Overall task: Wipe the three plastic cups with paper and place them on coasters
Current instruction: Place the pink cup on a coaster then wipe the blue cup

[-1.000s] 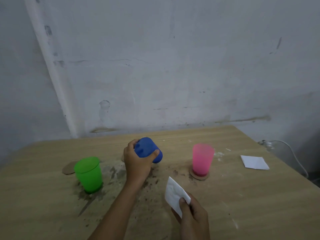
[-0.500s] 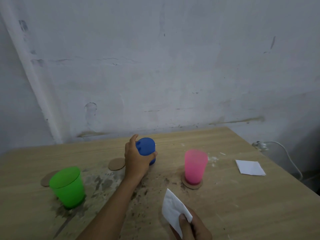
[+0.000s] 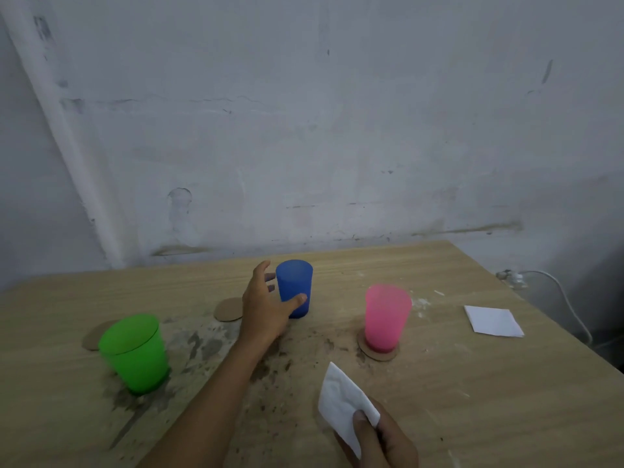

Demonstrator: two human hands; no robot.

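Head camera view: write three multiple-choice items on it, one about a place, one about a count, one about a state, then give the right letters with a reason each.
1. Where does the pink cup stand?
A. on a coaster
B. on the folded paper
C. inside the green cup

2. How many plastic cups are on the table?
A. two
B. three
C. five

3. What is the right hand doing?
A. resting empty on the table
B. holding a white paper
C. gripping the green cup

Answers:
1. A: a round coaster shows under the pink cup's base.
2. B: the green cup, the blue cup and the pink cup are the only ones.
3. B: its thumb pins the white paper while the left hand is at the blue cup.
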